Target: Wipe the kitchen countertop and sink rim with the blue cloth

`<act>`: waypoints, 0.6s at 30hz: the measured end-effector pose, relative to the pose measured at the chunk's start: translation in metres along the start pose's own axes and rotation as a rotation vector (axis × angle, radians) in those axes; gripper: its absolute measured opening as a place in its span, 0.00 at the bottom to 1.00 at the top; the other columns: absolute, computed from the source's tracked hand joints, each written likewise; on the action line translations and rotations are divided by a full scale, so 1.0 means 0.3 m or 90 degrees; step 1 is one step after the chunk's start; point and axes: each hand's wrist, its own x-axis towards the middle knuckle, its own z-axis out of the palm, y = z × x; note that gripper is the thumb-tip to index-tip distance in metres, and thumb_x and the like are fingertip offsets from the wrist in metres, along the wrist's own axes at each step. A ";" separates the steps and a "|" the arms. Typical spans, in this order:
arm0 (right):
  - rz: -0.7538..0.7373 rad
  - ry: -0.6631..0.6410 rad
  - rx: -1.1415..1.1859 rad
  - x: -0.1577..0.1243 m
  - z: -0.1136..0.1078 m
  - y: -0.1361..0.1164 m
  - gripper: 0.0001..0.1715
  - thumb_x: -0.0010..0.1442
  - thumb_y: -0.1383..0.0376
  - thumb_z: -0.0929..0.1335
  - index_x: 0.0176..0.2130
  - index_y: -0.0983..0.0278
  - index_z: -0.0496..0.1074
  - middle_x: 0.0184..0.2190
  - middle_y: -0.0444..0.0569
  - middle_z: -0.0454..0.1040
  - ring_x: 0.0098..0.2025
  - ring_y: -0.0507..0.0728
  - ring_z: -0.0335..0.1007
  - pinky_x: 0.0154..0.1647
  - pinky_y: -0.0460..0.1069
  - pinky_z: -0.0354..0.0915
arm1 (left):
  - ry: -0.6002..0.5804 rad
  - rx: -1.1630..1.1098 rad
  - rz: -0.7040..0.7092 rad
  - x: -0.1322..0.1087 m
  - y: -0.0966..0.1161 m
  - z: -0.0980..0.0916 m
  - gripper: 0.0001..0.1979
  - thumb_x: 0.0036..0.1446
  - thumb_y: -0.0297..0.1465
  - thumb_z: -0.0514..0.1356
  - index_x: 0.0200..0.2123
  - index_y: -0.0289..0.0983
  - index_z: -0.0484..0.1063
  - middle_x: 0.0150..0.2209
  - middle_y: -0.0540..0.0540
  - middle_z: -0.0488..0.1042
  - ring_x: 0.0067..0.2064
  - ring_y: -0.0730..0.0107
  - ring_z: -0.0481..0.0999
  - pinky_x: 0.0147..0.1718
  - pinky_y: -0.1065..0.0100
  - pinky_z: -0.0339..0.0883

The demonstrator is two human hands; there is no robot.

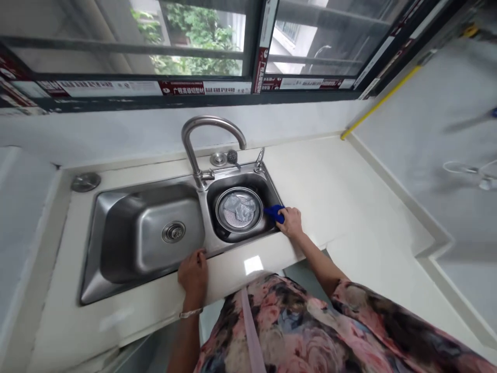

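My right hand (290, 223) is closed on a blue cloth (274, 212) and presses it against the right rim of the steel double sink (116, 287). My left hand (193, 273) rests on the sink's front rim, fingers curled over the edge and holding nothing. The small right basin holds a round steel strainer basket (239, 209) with something pale and crumpled inside. The large left basin (155, 228) has a drain (173, 231) in its floor. A curved steel tap (205, 140) rises behind the divider.
A pale counter (341, 191) runs around the sink and turns along the right wall. A round metal cap (86, 181) lies at the back left, a small scrubber (232, 156) behind the tap. A dark-framed window (256, 62) spans the back.
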 end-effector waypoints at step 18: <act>0.105 0.166 0.257 0.868 0.163 0.271 0.26 0.65 0.49 0.65 0.55 0.62 0.71 0.50 0.60 0.76 0.53 0.71 0.68 0.59 0.67 0.65 | 0.034 0.121 -0.136 -0.021 0.039 -0.045 0.19 0.65 0.36 0.51 0.40 0.40 0.83 0.40 0.39 0.85 0.42 0.53 0.79 0.51 0.56 0.71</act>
